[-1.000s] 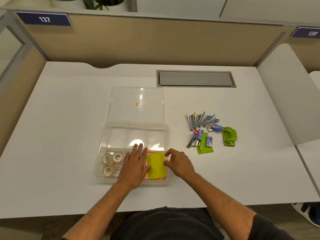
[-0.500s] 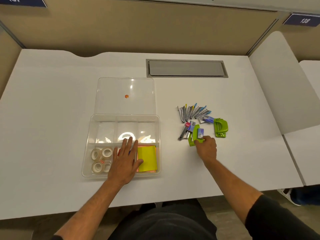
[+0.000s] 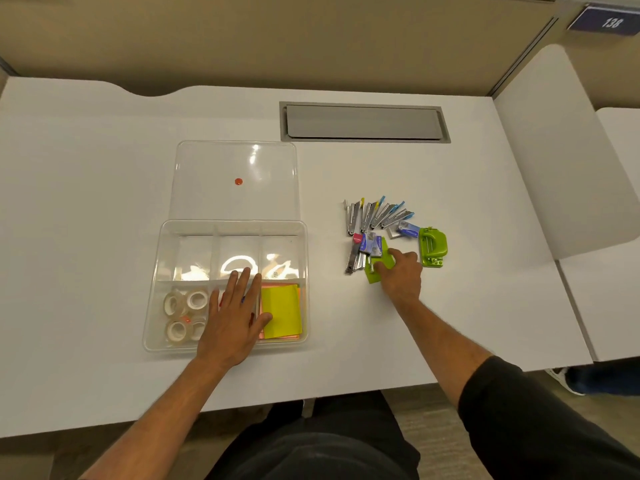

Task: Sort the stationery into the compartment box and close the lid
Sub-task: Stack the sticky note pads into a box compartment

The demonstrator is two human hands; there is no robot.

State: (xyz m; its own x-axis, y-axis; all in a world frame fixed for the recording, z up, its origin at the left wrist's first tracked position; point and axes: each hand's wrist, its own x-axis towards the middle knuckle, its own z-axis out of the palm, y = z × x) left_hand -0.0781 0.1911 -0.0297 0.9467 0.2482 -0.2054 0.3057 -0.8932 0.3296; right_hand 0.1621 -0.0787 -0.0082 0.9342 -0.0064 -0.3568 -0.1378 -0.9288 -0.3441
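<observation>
Clear compartment box (image 3: 152, 327) at 8 o'clock on desk, lid (image 3: 207, 174) lying open behind it. Left hand (image 3: 232, 320) flat, fingers straight, resting in box beside yellow sticky notes (image 3: 282, 311). Right hand (image 3: 401, 271) at 3 o'clock, fingers curled pinching green stapler (image 3: 374, 276) in stationery pile.

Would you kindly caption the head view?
Left hand rests in the box; right hand grips a green stapler.

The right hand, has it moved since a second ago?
Yes. The right hand has left the yellow sticky notes in the compartment box and gone rightward to the green stapler in the loose pile.
</observation>
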